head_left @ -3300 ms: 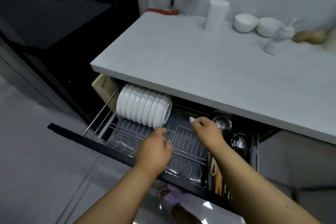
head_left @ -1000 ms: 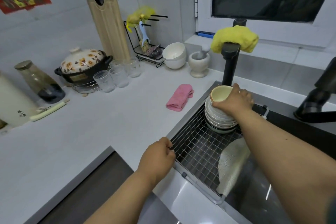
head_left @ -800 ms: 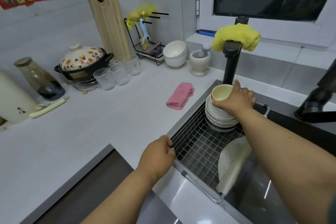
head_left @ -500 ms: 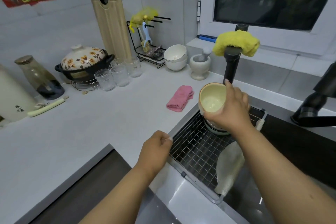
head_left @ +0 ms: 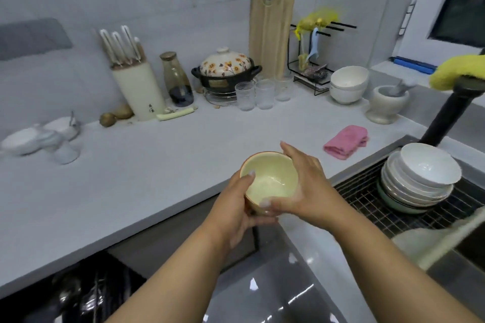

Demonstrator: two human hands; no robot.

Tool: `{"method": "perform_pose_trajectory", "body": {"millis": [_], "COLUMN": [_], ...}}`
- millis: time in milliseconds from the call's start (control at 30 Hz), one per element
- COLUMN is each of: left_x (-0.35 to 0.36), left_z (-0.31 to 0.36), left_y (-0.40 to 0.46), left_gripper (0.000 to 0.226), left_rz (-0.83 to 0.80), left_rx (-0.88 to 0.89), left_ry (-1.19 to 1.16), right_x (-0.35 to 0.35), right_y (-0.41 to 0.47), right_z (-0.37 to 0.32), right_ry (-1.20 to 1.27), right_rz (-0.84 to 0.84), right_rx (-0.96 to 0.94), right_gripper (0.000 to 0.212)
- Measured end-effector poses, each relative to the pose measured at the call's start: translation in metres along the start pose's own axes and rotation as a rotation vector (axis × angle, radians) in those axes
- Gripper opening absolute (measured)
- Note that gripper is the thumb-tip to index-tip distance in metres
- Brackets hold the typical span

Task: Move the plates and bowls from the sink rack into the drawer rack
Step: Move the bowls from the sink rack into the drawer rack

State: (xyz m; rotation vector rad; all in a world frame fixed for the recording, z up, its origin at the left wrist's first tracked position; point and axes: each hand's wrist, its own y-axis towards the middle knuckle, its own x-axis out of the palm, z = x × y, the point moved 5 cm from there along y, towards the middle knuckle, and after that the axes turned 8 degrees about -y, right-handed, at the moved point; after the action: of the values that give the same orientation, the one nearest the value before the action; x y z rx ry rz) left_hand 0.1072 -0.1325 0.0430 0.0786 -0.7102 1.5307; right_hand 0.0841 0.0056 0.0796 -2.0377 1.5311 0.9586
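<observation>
A small cream-yellow bowl [head_left: 270, 181] is held over the counter's front edge by both hands. My left hand [head_left: 236, 215] grips it from the left and below, thumb on the rim. My right hand [head_left: 307, 189] holds its right side, thumb curled under the near rim. A stack of white bowls and plates [head_left: 417, 181] sits on a green dish in the wire sink rack [head_left: 367, 199] at the right. The open drawer [head_left: 86, 294] shows dark at the bottom left; its rack is hard to make out.
On the counter [head_left: 157, 165] lie a pink cloth [head_left: 346, 141], three glasses [head_left: 263, 93], a flowered pot [head_left: 227, 71], a knife block [head_left: 136, 86], white bowls [head_left: 347, 84] and a mortar [head_left: 385, 102]. A black tap [head_left: 451, 110] with a yellow cloth stands by the sink.
My right hand lifted the cream bowl off the sink stack and carried it left over the counter edge. My left hand left the rack rim and took hold of the bowl too.
</observation>
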Motion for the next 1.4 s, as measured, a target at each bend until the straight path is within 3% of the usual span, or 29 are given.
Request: {"method": "perform_pose_trajectory", "body": {"millis": [167, 233, 400, 567, 800, 933, 1400], "left_x": [-0.072, -0.103, -0.197, -0.287, -0.389, -0.444, -0.594], "left_z": [0.021, 0.03, 0.042, 0.044, 0.035, 0.032, 0.015], "left_y": [-0.058, -0.087, -0.171, -0.264, -0.385, -0.449, -0.563], "left_gripper": [0.035, 0.034, 0.042, 0.049, 0.057, 0.054, 0.053], "left_rz": [0.188, 0.255, 0.518, 0.669, 0.789, 0.942, 1.325], "left_rx": [0.069, 0.115, 0.206, 0.249, 0.25, 0.322, 0.329], "left_ry": [-0.166, -0.203, -0.158, -0.144, -0.165, -0.187, -0.298], "right_x": [0.057, 0.089, 0.173, 0.251, 0.353, 0.397, 0.542], "right_y": [0.004, -0.004, -0.038, -0.084, -0.15, -0.178, -0.199], "right_z": [-0.049, -0.078, -0.163, -0.246, -0.339, -0.385, -0.492], "right_ry": [0.483, 0.671, 0.913, 0.944, 0.879, 0.812, 0.622], "right_rz": [-0.092, -0.198, -0.526, -0.691, -0.816, -0.837, -0.941], "right_rx": [0.139, 0.187, 0.228, 0.274, 0.309, 0.303, 0.265], "right_gripper": [0.044, 0.028, 0.041, 0.062, 0.036, 0.02, 0.016]}}
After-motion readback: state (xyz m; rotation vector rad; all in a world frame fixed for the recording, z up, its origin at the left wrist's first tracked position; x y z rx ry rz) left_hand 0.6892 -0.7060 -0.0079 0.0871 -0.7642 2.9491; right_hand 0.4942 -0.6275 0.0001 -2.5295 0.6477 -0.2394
